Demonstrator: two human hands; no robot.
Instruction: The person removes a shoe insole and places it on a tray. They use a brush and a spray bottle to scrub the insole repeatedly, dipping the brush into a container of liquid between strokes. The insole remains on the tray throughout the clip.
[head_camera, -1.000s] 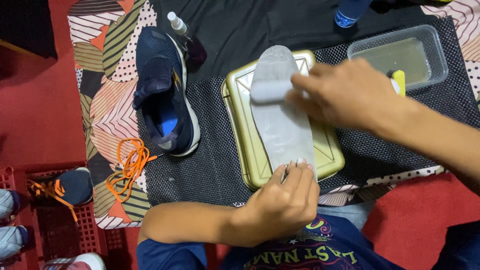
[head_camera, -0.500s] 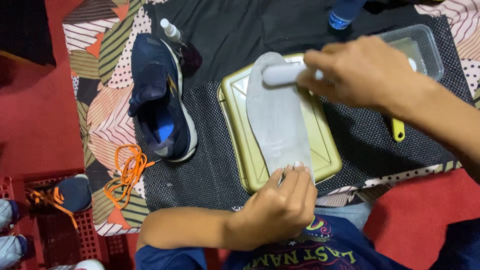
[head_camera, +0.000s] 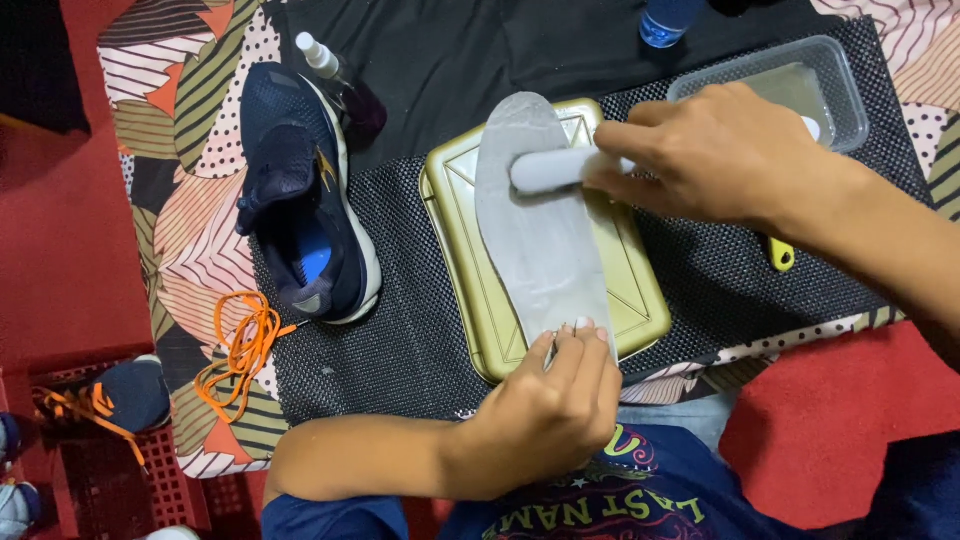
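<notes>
A grey shoe insole (head_camera: 540, 220) lies lengthwise on an upturned gold tray (head_camera: 455, 250). My left hand (head_camera: 550, 405) pinches the insole's near end and holds it down. My right hand (head_camera: 715, 155) grips a white brush (head_camera: 550, 170) and presses its head across the upper half of the insole. A yellow-handled tool (head_camera: 780, 255) pokes out from under my right wrist, most of it hidden.
A navy running shoe (head_camera: 300, 195) without laces lies left of the tray on a black mesh mat (head_camera: 400, 330). Orange laces (head_camera: 240, 350) are bunched near it. A small spray bottle (head_camera: 335, 75), a blue bottle (head_camera: 665, 22) and a clear plastic tub (head_camera: 830, 75) stand behind.
My right hand has slid the brush back and forth along the insole's upper half, up toward its tip and then slightly down. My left hand has kept hold of the near end.
</notes>
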